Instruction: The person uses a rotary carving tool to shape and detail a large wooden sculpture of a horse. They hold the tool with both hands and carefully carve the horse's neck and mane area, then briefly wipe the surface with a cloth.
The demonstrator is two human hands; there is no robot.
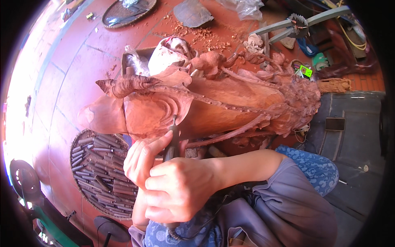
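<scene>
A large reddish-brown wood carving lies lengthwise across the view, with twisting stems and knotty relief at its right end. Curved ridges are cut into its left part. Both of my hands are closed round a dark rotary carving tool, whose thin metal bit meets or nearly meets the carving beside those ridges. My left hand steadies the tool near its front with the fingers. Behind it, my right hand wraps the body in a fist. A coiled cord trails from the tool's rear end.
A round woven basket full of wooden-handled chisels stands left of my hands. Beyond the carving are a white cloth bundle, wood shavings and a round tray. A phone lies on a dark panel at right.
</scene>
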